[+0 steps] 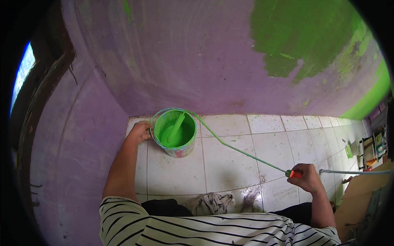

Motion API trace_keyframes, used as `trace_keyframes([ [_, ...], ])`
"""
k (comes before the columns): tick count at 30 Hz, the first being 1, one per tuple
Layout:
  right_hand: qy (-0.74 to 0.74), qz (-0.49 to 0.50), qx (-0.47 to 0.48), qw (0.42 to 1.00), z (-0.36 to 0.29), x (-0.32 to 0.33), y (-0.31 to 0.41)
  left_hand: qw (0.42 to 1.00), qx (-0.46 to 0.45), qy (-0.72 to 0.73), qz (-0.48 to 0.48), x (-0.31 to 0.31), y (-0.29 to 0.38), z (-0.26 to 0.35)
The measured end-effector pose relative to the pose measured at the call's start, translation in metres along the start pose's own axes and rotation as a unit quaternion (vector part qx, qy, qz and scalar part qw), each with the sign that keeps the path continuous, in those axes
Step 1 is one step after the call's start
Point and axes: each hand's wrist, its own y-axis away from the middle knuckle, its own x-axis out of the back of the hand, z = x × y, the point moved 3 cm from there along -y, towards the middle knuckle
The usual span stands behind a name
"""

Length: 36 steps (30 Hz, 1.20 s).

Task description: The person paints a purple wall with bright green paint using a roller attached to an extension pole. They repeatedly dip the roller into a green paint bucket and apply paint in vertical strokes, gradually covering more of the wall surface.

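Observation:
A paint bucket (181,152) holding bright green paint (181,135) stands on the tiled floor close to the wall. My left hand (142,130) is at its left side, the fingers on the rim and wire handle; the fingertips are partly hidden. In my right hand (306,178) is the orange and green grip of a paint roller (240,151). Its long, bent, paint-covered rod reaches across to the bucket. The green-coated roller sleeve (176,127) leans inside, with its lower end in the paint.
The purple wall (190,70) ahead carries a large green painted patch (298,37). A crumpled cloth (214,203) lies on the white tiles (227,160) before me. To the right are a metal pole (354,172), a cardboard sheet (363,190) and assorted household items (371,149).

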Motion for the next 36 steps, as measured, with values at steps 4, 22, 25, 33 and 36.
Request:
trace_keyframes([
  [4, -0.108, -0.085, -0.076, 0.988, 0.014, -0.002, -0.005, 1.000, 0.008, 0.019, 0.003, -0.001, 0.002, 0.001],
  [22, -0.279, -0.306, -0.117, 0.903, 0.042, -0.010, -0.019, 0.999, 0.013, 0.038, -0.025, 0.003, 0.006, -0.001],
  [25, -0.270, -0.322, -0.117, 0.900, 0.041, -0.012, -0.020, 0.999, 0.012, 0.044, -0.025, 0.005, 0.002, -0.004],
  [33, -0.270, -0.337, -0.153, 0.889, 0.047, -0.022, -0.020, 0.999, 0.017, 0.030, 0.013, 0.007, -0.001, -0.009],
  [36, -0.270, -0.339, -0.160, 0.887, 0.045, -0.023, -0.019, 0.999, 0.021, 0.034, 0.014, 0.006, -0.001, -0.009],
])
